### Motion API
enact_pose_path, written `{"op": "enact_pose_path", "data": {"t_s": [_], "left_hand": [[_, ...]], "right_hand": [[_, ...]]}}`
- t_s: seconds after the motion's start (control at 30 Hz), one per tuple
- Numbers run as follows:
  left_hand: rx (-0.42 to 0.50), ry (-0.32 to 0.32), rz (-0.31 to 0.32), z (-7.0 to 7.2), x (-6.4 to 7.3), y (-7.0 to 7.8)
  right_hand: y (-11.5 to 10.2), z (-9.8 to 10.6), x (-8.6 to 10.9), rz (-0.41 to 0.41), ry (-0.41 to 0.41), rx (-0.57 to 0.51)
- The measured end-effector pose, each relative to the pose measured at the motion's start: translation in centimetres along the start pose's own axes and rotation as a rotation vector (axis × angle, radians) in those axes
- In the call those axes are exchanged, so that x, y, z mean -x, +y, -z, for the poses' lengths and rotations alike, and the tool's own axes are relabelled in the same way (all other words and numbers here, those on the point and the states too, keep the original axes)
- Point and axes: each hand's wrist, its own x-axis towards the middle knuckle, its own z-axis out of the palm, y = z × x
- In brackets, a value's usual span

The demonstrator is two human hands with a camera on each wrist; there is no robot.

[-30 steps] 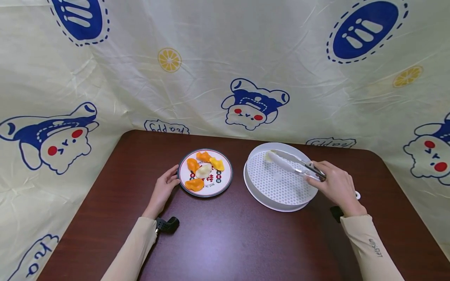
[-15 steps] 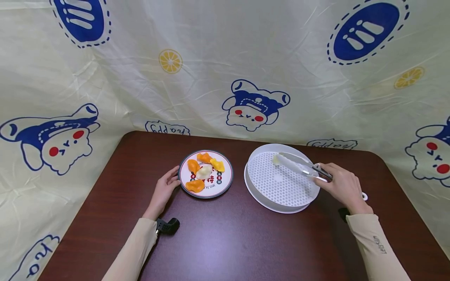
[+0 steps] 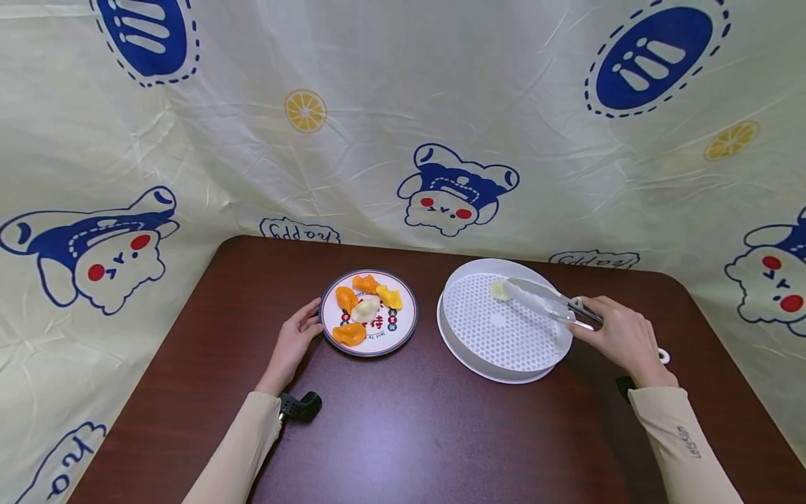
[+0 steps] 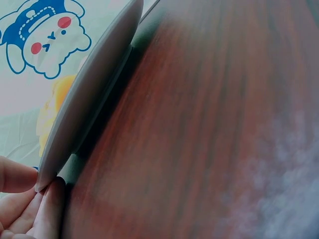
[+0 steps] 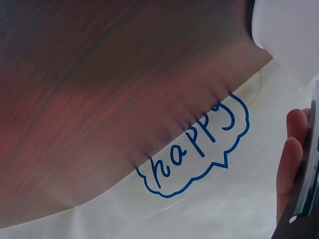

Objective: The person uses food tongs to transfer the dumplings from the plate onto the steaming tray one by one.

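With thumb on top and fingers beneath, my left hand (image 3: 292,344) pinches the left rim of a round patterned plate (image 3: 404,315). In the left wrist view the plate (image 4: 94,94) shows edge-on between thumb and fingers. Several orange and yellow dumpling-shaped pieces (image 3: 349,333) and one whitish piece (image 3: 365,308) lie on it. My right hand (image 3: 620,336) grips tongs (image 3: 544,301) with clear tips over a round white steamer tray (image 3: 491,343). A pale dumpling-shaped piece (image 3: 499,290) lies on the perforated base, right at the tong tips. The right wrist view catches only some fingers (image 5: 294,139) and part of the tongs.
The tray sits on a slightly wider white base (image 3: 462,360) toward the back right of the dark wooden table (image 3: 403,434). A patterned white sheet (image 3: 352,175) hangs behind the table's far edge. A black strap (image 3: 302,406) is on the left wrist.
My right hand and the tongs have moved right. The pale piece has shifted slightly right across the tray and shows more clearly at the tips. My left hand stays at the plate.
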Motion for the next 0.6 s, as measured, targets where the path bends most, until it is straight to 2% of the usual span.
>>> {"op": "enact_pose_path", "data": {"t_s": [0.2,0.6], "left_hand": [[-0.003,-0.003,0.014,-0.06,0.09,0.05],[-0.005,-0.009,0.009,-0.03,-0.05,0.01]], "right_hand": [[0.05,-0.09,0.23,-0.012,-0.010,0.006],[-0.72,-0.01,0.09,0.009,0.039,-0.026]]}}
